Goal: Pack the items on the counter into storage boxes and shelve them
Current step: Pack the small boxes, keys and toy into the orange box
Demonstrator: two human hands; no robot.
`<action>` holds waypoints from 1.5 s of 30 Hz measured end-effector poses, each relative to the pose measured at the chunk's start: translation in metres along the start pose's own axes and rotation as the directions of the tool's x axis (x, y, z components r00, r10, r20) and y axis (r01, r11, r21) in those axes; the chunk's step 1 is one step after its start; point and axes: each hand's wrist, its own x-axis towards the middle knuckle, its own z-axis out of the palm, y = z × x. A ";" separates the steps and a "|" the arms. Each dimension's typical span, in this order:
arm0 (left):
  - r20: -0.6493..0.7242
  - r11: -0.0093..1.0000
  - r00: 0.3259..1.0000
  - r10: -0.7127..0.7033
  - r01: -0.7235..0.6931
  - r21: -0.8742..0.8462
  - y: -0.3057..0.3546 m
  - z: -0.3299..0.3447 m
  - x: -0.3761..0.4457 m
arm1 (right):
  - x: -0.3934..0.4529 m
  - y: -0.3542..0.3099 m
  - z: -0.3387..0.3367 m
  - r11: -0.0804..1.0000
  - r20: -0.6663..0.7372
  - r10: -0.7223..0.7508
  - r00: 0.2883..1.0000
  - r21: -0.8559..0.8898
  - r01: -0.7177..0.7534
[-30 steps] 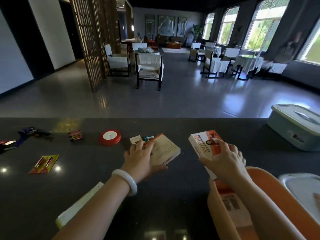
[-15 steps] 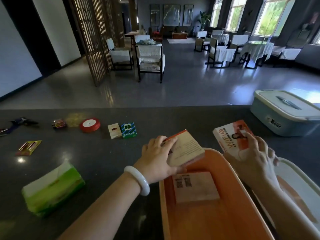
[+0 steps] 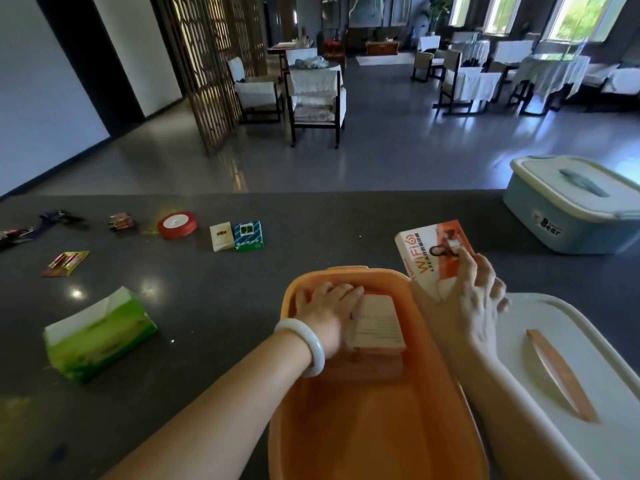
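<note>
The left hand [image 3: 325, 306] has come down inside the orange storage box [image 3: 377, 427], where half a second ago it was only carrying the pale flat box [image 3: 379, 323] over the rim; now that box lies on top of the one already in the bin, at the bin's far end, with the fingers pressed along its left edge, so whether they grip it or have let go I cannot tell. The right hand [image 3: 474, 299] has moved little and still pinches the orange-and-white WiFi box [image 3: 434, 252] above the bin's far right corner, tilted and clear of the table, so it is likely the next item to go in. Two boxes packed and a third in hand suggest the packing is under way but far from done. The bin's white lid [image 3: 568, 375] lies just to its right at the near right corner of the dark table [image 3: 214, 306], and a blue-grey lidded box [image 3: 571, 206] stands shut at the far right edge. Toward the left side wait a green tissue pack [image 3: 100, 336], a red ribbon spool [image 3: 177, 225], two small boxes [image 3: 235, 235] side by side, a yellow card of batteries [image 3: 65, 263] and some small oddments near the far left edge. Beyond the table lies a dim lounge with chairs, draped tables, a lattice screen and bright windows.
</note>
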 end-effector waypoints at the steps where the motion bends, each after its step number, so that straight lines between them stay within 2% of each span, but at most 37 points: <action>1: 0.010 1.000 1.000 -0.026 0.026 0.002 0.003 0.002 0.004 | 0.000 -0.001 0.002 1.000 -0.009 -0.008 1.000 -0.004 0.008; 4: 0.018 0.999 0.999 -0.047 0.047 -0.010 0.009 0.010 0.012 | 0.003 0.000 0.006 0.999 -0.013 -0.036 0.999 -0.009 0.036; 9: 0.001 1.000 1.000 0.014 -0.014 -0.025 0.007 0.019 0.010 | 0.009 -0.001 0.013 0.997 -0.014 -0.073 0.997 -0.036 0.072; 14: 0.051 0.998 0.999 0.002 0.001 -0.057 0.004 0.028 0.006 | 0.010 -0.001 0.019 0.995 -0.036 -0.091 0.995 -0.036 0.090; 24: 0.041 1.000 0.999 -0.017 0.016 0.025 0.002 0.036 0.007 | 0.009 0.000 0.026 0.996 -0.073 -0.091 0.993 -0.027 0.089; 32: -0.098 0.993 0.995 0.028 -0.016 0.118 0.002 0.038 0.007 | 0.009 -0.001 0.024 0.997 -0.067 -0.079 0.995 -0.014 0.078; 41: -0.067 0.993 0.998 0.023 -0.015 0.116 0.001 0.034 0.009 | 0.009 -0.001 0.024 0.997 -0.057 -0.079 0.995 -0.017 0.078; 45: -0.094 0.992 0.995 -0.023 0.034 0.119 0.002 0.022 0.004 | 0.010 -0.001 0.024 0.998 -0.046 -0.064 0.997 -0.026 0.062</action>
